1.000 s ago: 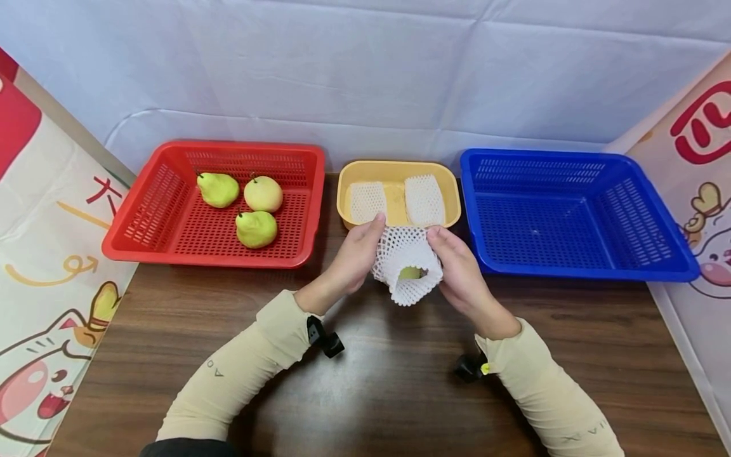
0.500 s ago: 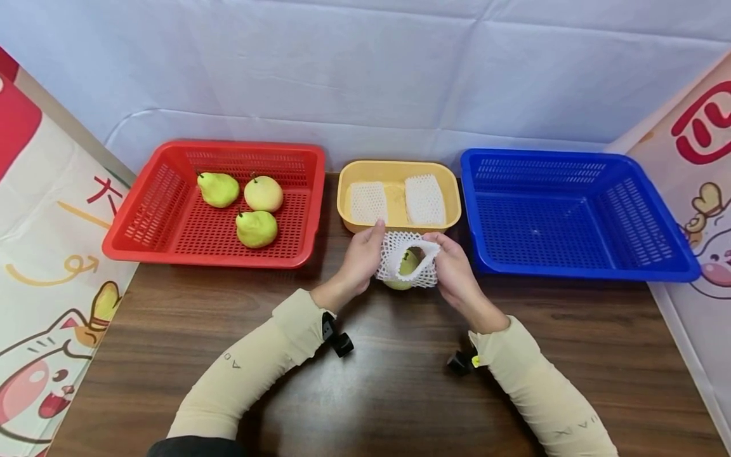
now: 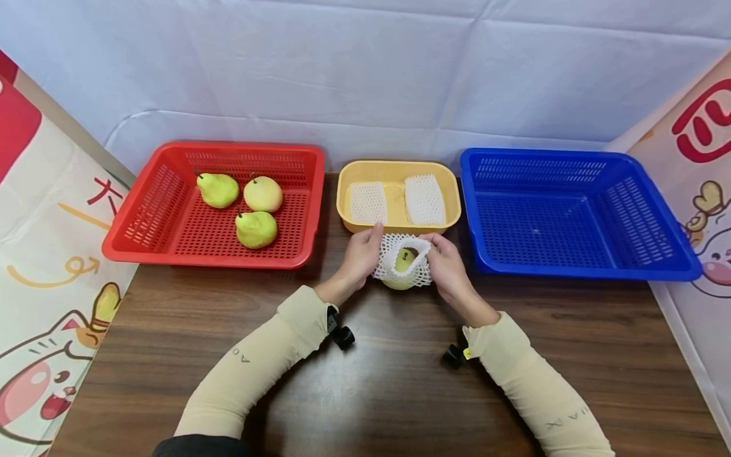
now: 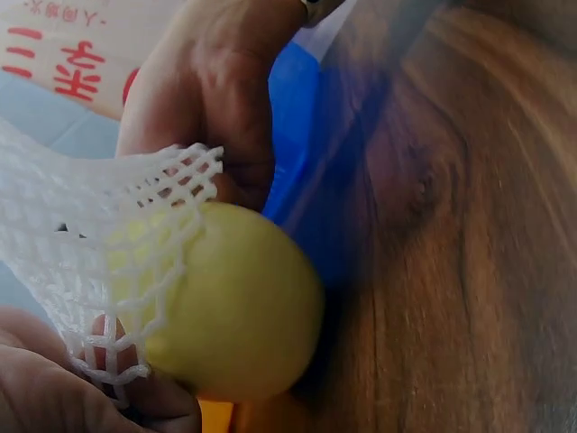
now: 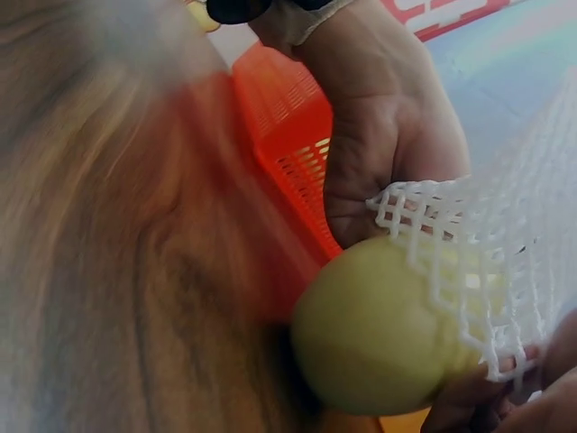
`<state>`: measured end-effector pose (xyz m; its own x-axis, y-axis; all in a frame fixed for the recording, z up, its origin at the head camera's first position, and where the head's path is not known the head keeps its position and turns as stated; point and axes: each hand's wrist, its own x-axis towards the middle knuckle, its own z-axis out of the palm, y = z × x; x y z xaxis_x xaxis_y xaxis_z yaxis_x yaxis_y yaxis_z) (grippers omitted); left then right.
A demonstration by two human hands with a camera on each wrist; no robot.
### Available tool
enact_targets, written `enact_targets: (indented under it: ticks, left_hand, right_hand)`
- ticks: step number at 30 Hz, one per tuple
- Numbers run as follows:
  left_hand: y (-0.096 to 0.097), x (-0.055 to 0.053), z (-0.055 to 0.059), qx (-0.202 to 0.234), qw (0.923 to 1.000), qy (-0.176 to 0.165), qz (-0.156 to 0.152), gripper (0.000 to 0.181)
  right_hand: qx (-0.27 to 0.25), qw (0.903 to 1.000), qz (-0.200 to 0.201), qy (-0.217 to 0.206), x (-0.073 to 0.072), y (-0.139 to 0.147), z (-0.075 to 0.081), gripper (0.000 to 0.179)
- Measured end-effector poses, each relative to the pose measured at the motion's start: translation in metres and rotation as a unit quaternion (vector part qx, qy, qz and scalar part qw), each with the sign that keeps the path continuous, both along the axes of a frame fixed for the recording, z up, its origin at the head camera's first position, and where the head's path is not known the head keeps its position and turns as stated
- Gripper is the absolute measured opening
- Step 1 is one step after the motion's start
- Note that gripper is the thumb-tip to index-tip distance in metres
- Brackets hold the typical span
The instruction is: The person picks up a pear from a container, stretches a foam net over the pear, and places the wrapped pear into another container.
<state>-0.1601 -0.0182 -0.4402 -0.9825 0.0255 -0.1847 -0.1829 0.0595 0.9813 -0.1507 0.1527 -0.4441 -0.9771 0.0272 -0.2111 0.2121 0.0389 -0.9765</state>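
Observation:
A pear [image 4: 252, 307] stands on the wooden table with a white foam net sleeve [image 3: 389, 251] around its upper part. Its lower part is bare in both wrist views, and its stem shows through the sleeve's open top in the head view. On the left side my left hand [image 3: 360, 259] pinches the sleeve, thumb up and fingertips [image 4: 167, 397] under the mesh edge. My right hand [image 3: 450, 270] pinches the opposite side of the sleeve. Some fingertips are hidden behind the net and the pear.
A red basket [image 3: 211, 257] with several pears [image 3: 257, 230] stands at the left. Behind my hands is a yellow tray [image 3: 396, 168] holding two flat foam sleeves [image 3: 425, 200]. At the right stands a blue basket [image 3: 582, 270].
The sleeve has slid lower and its top opening has spread, so the pear's stem and lower part now show. Both hands have drawn slightly closer together.

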Motion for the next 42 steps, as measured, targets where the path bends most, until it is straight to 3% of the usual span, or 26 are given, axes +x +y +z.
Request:
enact_targets:
  ticks: [5, 10, 15, 19, 25, 29, 33, 42]
  left_hand:
    - [0.0, -0.002, -0.006, -0.021, 0.9997, 0.009, 0.0, 0.051]
    - [-0.001, -0.005, -0.012, -0.071, 0.9967, 0.038, -0.005, 0.051]
    - [-0.004, -0.008, -0.016, -0.155, 0.9849, 0.074, -0.024, 0.05]
    - [-0.005, -0.009, -0.014, -0.21, 0.9729, 0.081, -0.051, 0.049]
    - [-0.006, -0.013, -0.011, -0.293, 0.9502, 0.064, -0.086, 0.049]
    - [-0.006, -0.015, -0.011, -0.363, 0.9269, 0.037, -0.088, 0.049]
    - [-0.006, -0.017, -0.014, -0.404, 0.91, 0.025, -0.088, 0.048]
    - [-0.007, -0.019, -0.019, -0.479, 0.871, 0.049, -0.096, 0.043]
  right_hand:
    - [0.029, 0.9993, 0.023, 0.008, -0.001, 0.003, -0.008, 0.025]
    - [0.096, 0.994, 0.04, 0.034, -0.002, 0.003, -0.012, 0.028]
    - [0.177, 0.9801, 0.051, 0.075, -0.002, 0.003, -0.014, 0.017]
    - [0.226, 0.9666, 0.06, 0.104, -0.004, 0.004, -0.015, 0.018]
    - [0.279, 0.9496, 0.074, 0.122, -0.006, 0.008, -0.015, 0.021]
    - [0.299, 0.9423, 0.083, 0.125, -0.006, 0.01, -0.015, 0.019]
    - [0.322, 0.9322, 0.092, 0.138, -0.006, 0.011, -0.018, 0.014]
    - [0.384, 0.9016, 0.104, 0.169, -0.008, 0.014, -0.025, 0.009]
